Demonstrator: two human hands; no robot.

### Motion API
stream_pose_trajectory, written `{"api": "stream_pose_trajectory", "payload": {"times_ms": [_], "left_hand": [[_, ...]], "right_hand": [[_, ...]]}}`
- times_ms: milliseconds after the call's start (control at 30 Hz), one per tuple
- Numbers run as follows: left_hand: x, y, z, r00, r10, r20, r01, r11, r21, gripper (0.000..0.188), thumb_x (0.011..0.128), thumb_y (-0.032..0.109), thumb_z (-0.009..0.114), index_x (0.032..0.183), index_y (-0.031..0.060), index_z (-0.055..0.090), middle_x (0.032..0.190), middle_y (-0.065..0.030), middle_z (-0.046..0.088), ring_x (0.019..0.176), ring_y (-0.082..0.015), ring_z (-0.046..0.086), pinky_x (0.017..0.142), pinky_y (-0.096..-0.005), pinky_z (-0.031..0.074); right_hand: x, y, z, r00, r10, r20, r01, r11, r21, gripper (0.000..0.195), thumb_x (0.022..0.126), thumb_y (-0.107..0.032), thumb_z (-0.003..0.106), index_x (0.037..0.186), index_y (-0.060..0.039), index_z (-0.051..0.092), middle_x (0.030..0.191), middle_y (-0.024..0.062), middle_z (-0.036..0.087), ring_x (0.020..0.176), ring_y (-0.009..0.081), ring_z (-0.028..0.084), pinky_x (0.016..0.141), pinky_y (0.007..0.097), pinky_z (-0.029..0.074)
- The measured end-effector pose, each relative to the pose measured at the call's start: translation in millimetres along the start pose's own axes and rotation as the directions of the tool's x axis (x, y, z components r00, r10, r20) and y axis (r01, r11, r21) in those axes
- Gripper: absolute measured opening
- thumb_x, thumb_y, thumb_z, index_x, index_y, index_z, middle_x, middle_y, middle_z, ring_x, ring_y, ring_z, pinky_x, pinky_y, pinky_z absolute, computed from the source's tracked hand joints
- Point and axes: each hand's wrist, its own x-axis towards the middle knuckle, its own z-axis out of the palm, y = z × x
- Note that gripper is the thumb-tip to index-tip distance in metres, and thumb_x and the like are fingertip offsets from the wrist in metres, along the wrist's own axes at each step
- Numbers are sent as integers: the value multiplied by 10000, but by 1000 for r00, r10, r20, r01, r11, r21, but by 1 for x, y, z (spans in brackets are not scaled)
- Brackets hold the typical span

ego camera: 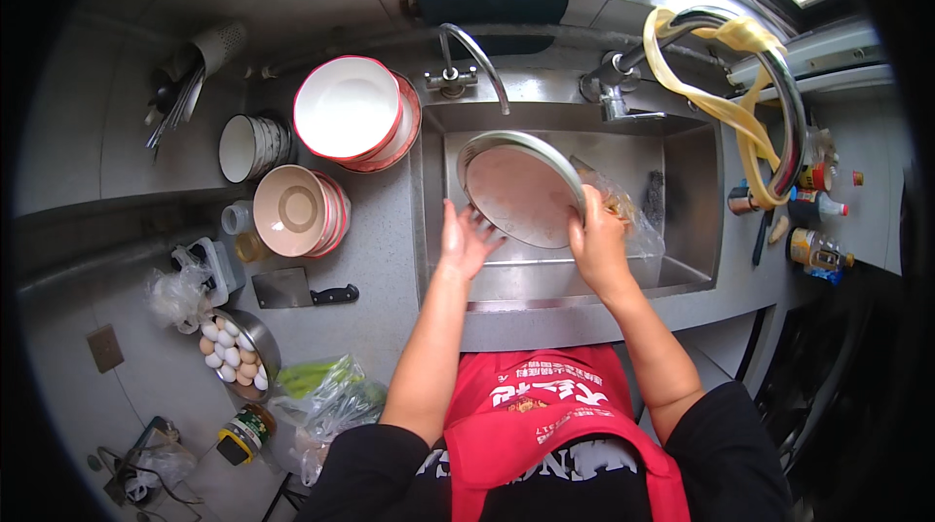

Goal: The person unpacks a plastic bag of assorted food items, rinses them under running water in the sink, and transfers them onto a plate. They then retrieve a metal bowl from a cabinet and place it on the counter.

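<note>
My right hand [603, 241] grips the rim of a round metal basin [522, 193], which is tilted over the stainless steel sink [584, 295]. Cloudy pinkish liquid appears to lie in the basin. At its lower left side my left hand [466, 241] is spread, fingers apart and palm showing; whether a fingertip touches the rim cannot be told. Behind my right hand, a clear plastic bag [646, 230] with orange-brown contents rests in the sink. A dark scouring pad [654, 192] is near the sink's right wall. The thin curved faucet [482, 47] reaches over the basin's far side.
Left of the sink stand stacked red-rimmed bowls [347, 109], pink bowls [288, 211] and a cleaver [285, 288]. A metal bowl of eggs [266, 347] and bagged green vegetables [321, 383] are nearer. At right, a large faucet [792, 113] carries a yellow hose; bottles [811, 248] stand beyond.
</note>
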Motion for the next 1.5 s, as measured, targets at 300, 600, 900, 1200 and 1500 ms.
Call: {"api": "stream_pose_trajectory", "payload": {"times_ms": [300,600,900,1200,1500], "left_hand": [[9,-33,-10,957,242,162,-212,960,-182,601,879,564,440,1298,132,431,1298,-101,436,1242,-304,404,1028,-535,335],[-16,-22,1,694,561,451,-472,828,-302,494,969,407,377,1368,116,379,1433,-72,370,1308,-304,359,1077,-492,315],[-83,2,57,747,476,465,-307,866,-394,588,967,401,365,1452,111,202,1480,-144,250,1356,-343,266,1101,-465,283],[-85,-12,51,786,449,425,-298,877,-376,565,967,381,393,1439,114,235,1458,-124,285,1345,-352,278,1101,-470,289],[-46,-27,-11,816,451,361,-383,890,-247,573,957,412,415,1421,101,286,1432,-109,348,1323,-336,330,1077,-479,322]], "right_hand": [[-25,-27,9,917,-385,-106,326,875,-357,383,732,-20,595,1108,-69,541,927,95,597,792,232,631,584,326,527],[-39,-42,1,856,-489,-168,437,858,-271,397,729,-40,595,1110,-130,533,1066,110,566,917,289,596,636,334,532],[-54,-56,-7,823,-540,-175,486,830,-273,465,733,-80,601,1184,-178,544,1117,81,565,993,265,582,648,314,540],[-67,-51,-8,833,-533,-146,490,835,-251,495,736,-94,604,1218,-192,547,1132,73,562,1005,255,584,642,288,544],[-71,-37,11,874,-481,-67,468,871,-153,541,722,0,587,1239,-137,508,1146,108,543,1004,300,582,677,352,546]]}}
